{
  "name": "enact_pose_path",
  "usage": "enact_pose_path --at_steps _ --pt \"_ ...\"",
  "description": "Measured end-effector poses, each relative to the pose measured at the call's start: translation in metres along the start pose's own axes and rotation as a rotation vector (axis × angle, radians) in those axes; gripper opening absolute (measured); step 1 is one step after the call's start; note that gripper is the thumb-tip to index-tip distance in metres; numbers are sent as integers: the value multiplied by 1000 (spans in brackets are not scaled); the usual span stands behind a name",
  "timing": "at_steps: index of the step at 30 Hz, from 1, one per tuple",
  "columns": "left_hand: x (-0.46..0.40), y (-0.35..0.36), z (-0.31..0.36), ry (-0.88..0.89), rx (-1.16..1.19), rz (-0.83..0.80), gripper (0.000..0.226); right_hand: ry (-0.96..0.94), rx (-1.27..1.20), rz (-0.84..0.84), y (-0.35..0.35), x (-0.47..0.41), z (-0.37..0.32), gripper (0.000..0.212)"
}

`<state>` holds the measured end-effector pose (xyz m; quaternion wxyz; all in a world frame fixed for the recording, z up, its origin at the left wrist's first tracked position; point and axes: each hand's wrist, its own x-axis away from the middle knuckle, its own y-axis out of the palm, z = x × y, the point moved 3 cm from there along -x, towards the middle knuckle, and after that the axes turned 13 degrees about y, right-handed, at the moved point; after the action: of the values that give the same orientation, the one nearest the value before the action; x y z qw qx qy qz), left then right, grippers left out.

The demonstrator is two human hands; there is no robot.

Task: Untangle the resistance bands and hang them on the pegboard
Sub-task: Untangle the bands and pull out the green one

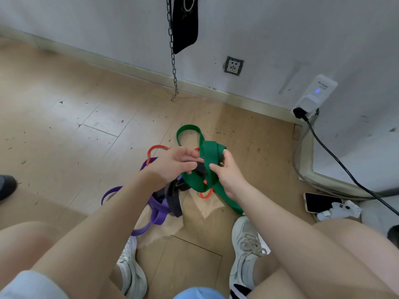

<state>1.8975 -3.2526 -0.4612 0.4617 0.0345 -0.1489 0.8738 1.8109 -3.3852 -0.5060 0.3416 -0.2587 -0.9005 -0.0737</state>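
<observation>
While knotted with purple, orange and black bands, wide green band (210, 160) pinched between both hands' fingers (216, 168).

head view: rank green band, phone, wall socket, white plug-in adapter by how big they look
1. green band, largest by far
2. white plug-in adapter and phone look about alike, no clear order
3. wall socket, smallest, though farthest from the camera

bands (172, 190) on floor (64, 117), before shoes | phone (322, 202) right (near wall (280, 39))
</observation>
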Motion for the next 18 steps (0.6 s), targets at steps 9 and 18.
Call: enact_pose_path --at_steps 9,18 --pt "12 -26 0 84 828 483 19 39 114 291 -39 -18 8 42" --pt "5 -31 -27 -160 -125 64 21 -47 -176 202 -27 -5 -27 43"
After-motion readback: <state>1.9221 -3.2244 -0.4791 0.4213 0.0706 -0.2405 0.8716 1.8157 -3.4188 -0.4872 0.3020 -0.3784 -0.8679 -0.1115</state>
